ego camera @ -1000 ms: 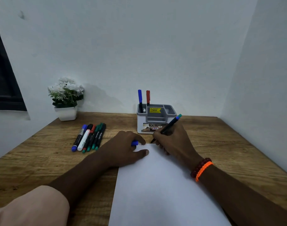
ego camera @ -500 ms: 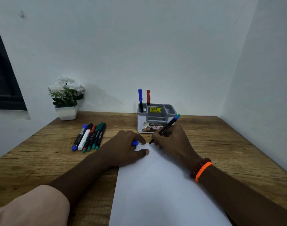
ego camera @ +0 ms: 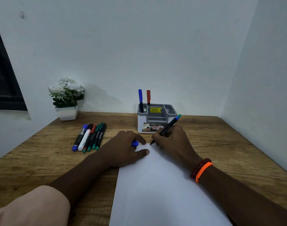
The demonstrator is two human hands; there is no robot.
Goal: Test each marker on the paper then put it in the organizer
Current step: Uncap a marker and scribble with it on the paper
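My right hand (ego camera: 172,142) grips a black marker (ego camera: 168,128) with a blue-green end, its tip touching the top edge of the white paper (ego camera: 155,185), where a short scribbled line shows. My left hand (ego camera: 125,149) rests on the paper's top left corner, thumb flat on the sheet, fingers curled round a blue cap (ego camera: 135,143). Behind both hands stands the grey and white organizer (ego camera: 155,119), with a blue marker (ego camera: 140,99) and a red marker (ego camera: 148,97) upright in its left compartment. Several more markers (ego camera: 89,137) lie side by side on the wooden table to the left.
A small white pot of white flowers (ego camera: 66,98) stands at the back left against the wall. White walls close the table (ego camera: 229,144) at the back and on the right. A dark window frame (ego camera: 6,88) is at the far left.
My right hand has shifted the marker tip slightly left along the paper's top edge, leaving a scribbled line. My left hand stays in place.
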